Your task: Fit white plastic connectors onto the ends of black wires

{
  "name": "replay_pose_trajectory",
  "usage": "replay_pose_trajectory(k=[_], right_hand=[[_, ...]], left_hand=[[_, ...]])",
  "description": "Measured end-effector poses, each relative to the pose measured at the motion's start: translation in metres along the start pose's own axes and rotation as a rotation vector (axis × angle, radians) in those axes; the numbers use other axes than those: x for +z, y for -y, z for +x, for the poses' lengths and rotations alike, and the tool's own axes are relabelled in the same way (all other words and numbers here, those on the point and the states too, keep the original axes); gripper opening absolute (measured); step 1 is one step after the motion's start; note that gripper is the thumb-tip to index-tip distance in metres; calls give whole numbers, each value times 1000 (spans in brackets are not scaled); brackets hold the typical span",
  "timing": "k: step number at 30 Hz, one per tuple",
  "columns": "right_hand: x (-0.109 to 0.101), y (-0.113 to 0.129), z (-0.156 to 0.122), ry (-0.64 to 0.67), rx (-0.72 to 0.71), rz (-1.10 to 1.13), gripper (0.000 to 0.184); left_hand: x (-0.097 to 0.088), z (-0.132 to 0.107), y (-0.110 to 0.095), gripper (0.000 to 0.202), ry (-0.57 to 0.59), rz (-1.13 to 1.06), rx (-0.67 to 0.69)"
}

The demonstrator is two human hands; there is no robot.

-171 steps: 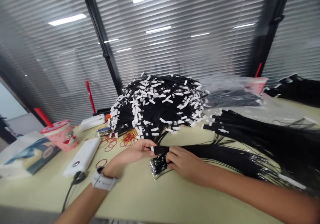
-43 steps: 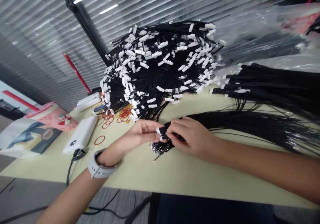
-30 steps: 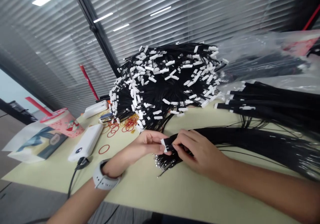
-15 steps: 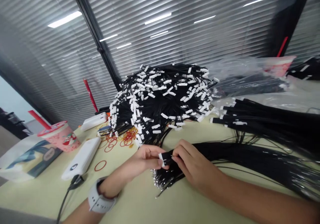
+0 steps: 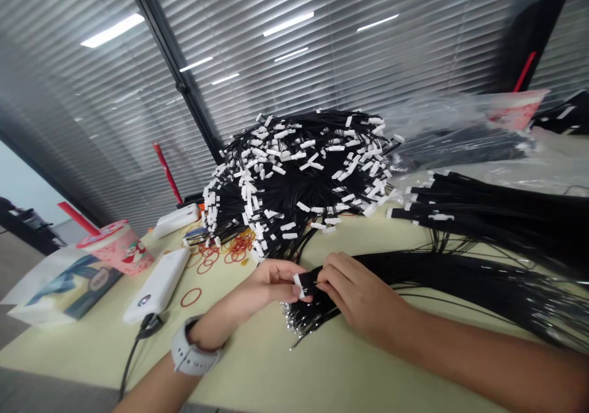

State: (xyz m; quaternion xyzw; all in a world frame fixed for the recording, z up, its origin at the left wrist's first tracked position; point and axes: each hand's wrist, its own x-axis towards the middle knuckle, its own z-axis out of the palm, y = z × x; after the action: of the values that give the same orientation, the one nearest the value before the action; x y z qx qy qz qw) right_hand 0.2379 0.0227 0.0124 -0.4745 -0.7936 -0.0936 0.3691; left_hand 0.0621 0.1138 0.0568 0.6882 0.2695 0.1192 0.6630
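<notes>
My left hand (image 5: 264, 285), with a grey watch on its wrist, pinches the white-tipped end of a small bundle of black wires (image 5: 307, 282). My right hand (image 5: 356, 296) meets it from the right, fingers closed on the same bundle end. Beneath both hands a long sheaf of loose black wires (image 5: 460, 281) with bare metal ends (image 5: 299, 322) lies across the pale yellow table (image 5: 285, 370). Just behind stands a big heap of black wires with white connectors (image 5: 299, 180).
Red rubber bands (image 5: 225, 250) are scattered left of the heap. A white power bank (image 5: 159, 284) with a cable, a pink lidded cup (image 5: 117, 253) and a tissue pack (image 5: 64, 287) sit at the left. More black wire bundles (image 5: 497, 213) and clear plastic bags (image 5: 460, 137) fill the right.
Both hands have stayed together on the bundle end, with small finger shifts. The camera view has swung up and down; the table things have not moved.
</notes>
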Motion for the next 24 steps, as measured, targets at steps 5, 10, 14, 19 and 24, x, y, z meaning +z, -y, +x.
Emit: replay_pose_trajectory(k=[5, 10, 14, 19, 24], right_hand=[[-4, 2, 1, -54, 2, 35, 33], [-4, 1, 0, -14, 21, 25, 32], [-2, 1, 0, -17, -21, -2, 33], [0, 1, -1, -41, -92, -54, 30], [3, 0, -4, -56, -173, -78, 29]], left_hand=[[0, 0, 0, 21, 4, -29, 4], [1, 0, -2, 18, 18, -14, 15], [4, 0, -6, 14, 31, 3, 5], [8, -2, -5, 16, 16, -50, -12], [10, -2, -2, 18, 15, -77, 7]])
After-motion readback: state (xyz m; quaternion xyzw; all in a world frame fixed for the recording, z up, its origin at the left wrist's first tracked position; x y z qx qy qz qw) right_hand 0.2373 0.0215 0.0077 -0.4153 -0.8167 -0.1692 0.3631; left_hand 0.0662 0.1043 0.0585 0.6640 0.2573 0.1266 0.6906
